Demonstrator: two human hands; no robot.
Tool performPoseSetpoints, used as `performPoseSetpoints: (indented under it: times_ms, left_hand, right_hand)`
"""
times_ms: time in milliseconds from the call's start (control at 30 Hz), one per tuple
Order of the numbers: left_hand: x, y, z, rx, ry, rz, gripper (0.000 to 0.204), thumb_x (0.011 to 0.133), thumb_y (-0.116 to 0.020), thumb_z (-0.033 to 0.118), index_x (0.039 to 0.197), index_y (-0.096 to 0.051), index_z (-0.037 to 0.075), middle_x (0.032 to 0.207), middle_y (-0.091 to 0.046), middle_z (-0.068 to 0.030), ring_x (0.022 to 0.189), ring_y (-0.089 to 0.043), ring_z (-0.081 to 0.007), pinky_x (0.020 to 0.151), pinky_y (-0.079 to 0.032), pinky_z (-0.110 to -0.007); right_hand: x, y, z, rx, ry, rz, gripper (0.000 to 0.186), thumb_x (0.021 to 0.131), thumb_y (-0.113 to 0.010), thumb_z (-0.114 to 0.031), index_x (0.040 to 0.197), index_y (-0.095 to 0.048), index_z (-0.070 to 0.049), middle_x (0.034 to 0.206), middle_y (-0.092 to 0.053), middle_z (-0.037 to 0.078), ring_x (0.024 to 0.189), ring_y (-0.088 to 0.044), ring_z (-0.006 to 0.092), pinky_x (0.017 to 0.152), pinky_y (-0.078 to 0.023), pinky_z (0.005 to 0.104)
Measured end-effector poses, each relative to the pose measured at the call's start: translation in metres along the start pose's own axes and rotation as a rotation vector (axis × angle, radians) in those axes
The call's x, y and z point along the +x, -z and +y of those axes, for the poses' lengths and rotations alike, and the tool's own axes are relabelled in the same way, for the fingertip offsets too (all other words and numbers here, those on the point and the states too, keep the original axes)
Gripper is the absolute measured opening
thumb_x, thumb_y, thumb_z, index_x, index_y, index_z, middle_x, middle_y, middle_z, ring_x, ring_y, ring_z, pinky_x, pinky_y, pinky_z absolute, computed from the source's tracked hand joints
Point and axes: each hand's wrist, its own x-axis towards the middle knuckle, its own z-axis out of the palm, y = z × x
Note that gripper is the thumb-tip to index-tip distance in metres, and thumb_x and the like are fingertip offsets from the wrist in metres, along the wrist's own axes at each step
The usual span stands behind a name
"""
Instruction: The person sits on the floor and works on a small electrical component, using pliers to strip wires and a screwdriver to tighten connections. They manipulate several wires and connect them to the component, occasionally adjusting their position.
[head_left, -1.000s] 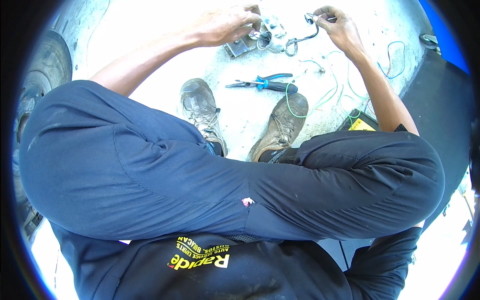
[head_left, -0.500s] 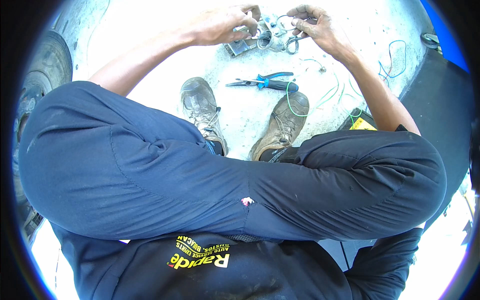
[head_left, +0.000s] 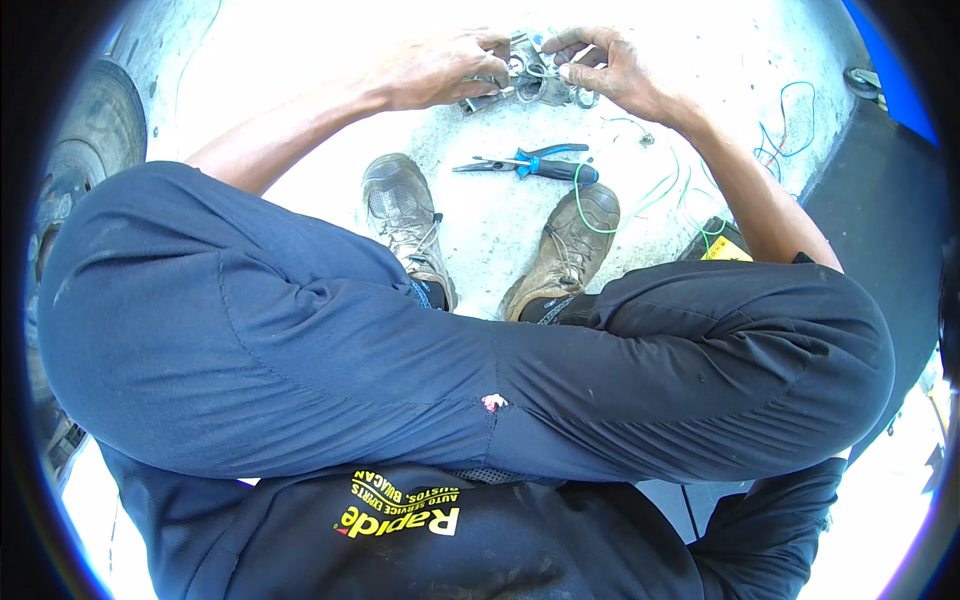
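Left hand (head_left: 440,68) and right hand (head_left: 610,72) both grip a glare-washed, indistinct metal part (head_left: 525,80)

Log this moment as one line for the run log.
left hand gripping metal part | right hand gripping same | pliers on ground

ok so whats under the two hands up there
Between the left hand and right hand sits a cluster of small metal parts with ring shapes, over pale concrete ground. The fingers cover most of it, so its full shape is hidden.
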Motion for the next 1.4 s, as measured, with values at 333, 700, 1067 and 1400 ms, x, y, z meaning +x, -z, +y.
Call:
performPoseSetpoints:
  times_ms: [333, 700, 1067, 1400]
  left_hand:
    - [0.001, -0.002, -0.008, -0.026, 0.023, -0.006, 0.032, 0.101, -0.069, 0.027, 0.129, -0.070, 0.013, 0.128, -0.069, -0.0103, 0.117, -0.068, -0.0279, 0.107, -0.056, -0.042]
    - [0.010, 0.013, -0.014, -0.093, 0.049, 0.134, 0.015, 0.092, -0.069, 0.016, 0.106, -0.071, 0.011, 0.120, -0.062, -0.0164, 0.110, -0.063, -0.0363, 0.091, -0.054, -0.047]
    - [0.008, 0.012, -0.010, 0.040, -0.093, 0.073, 0.036, 0.087, -0.070, 0.012, 0.121, -0.075, 0.018, 0.137, -0.058, -0.0165, 0.122, -0.059, -0.0366, 0.103, -0.052, -0.045]
    - [0.005, 0.023, -0.005, -0.202, -0.127, 0.214, 0.027, 0.088, -0.066, 0.007, 0.113, -0.073, 0.009, 0.111, -0.068, -0.0153, 0.104, -0.067, -0.0319, 0.086, -0.055, -0.044]
  right_hand:
    - [-0.011, 0.009, -0.029, -0.078, -0.229, -0.110, 0.050, 0.094, -0.079, -0.026, 0.139, -0.064, -0.010, 0.126, -0.068, 0.010, 0.111, -0.065, 0.0245, 0.103, -0.055, 0.0422]
    - [-0.020, -0.017, -0.038, -0.207, -0.267, -0.022, 0.041, 0.095, -0.079, -0.024, 0.123, -0.067, 0.004, 0.108, -0.070, 0.016, 0.104, -0.066, 0.0268, 0.092, -0.054, 0.0383]
    - [-0.017, 0.000, -0.040, -0.077, -0.291, 0.037, 0.030, 0.097, -0.078, -0.028, 0.111, -0.075, -0.002, 0.092, -0.071, 0.009, 0.087, -0.067, 0.0195, 0.083, -0.058, 0.0351]
    - [-0.056, -0.036, -0.073, -0.329, 0.265, 0.054, 0.013, 0.096, -0.075, -0.020, 0.105, -0.071, -0.011, 0.102, -0.068, 0.005, 0.095, -0.070, 0.0263, 0.081, -0.060, 0.0388]
